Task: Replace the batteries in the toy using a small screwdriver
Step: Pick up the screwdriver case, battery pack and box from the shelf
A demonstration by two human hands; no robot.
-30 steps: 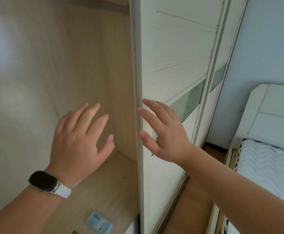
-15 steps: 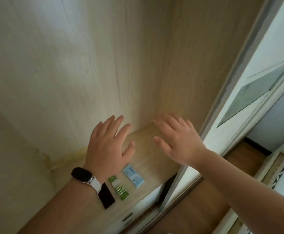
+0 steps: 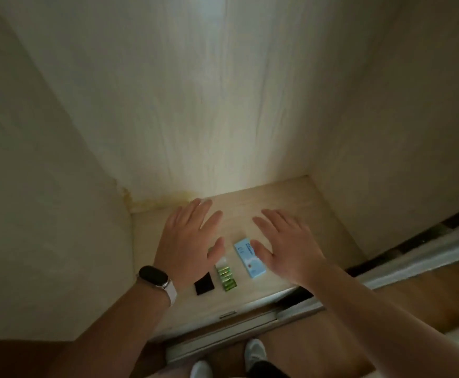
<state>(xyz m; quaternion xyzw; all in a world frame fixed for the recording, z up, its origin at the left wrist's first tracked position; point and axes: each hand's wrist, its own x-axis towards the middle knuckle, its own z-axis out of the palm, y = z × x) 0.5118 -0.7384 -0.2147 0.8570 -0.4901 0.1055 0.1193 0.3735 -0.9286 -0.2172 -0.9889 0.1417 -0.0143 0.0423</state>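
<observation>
2-handed, reaching into a wardrobe compartment and hovering over its shelf (image 3: 313, 214). Holding the left hand (image 3: 187, 241) palm-down with fingers straight and spread wide, gripping nothing, wearing a black watch (image 3: 153, 276) on a white strap at that wrist. Holding the right hand (image 3: 288, 249) the same way just beside it, fingers straight and fanned, also gripping nothing, covering the far corner of a light blue box (image 3: 252, 264) with the thumb; whether touching it or hanging above it, not telling. Looking down at 3 items in a row near the front edge of the shelf, between and under the 2 hands: a flat black piece (image 3: 204, 284) at the left, just beside the left wrist in this view; a pack of green batteries (image 3: 226, 278) in the middle, just beside the black piece, its far end close under the left thumb; the blue box at the right, a little apart from the batteries. Seeing no clear detail on the black piece in the dim light, so not naming it. Standing on a brown floor (image 3: 318, 336) in front of a drawer handle (image 3: 228, 315) below the shelf edge, showing 2 pale shoes (image 3: 255, 350) at the bottom of the view.
</observation>
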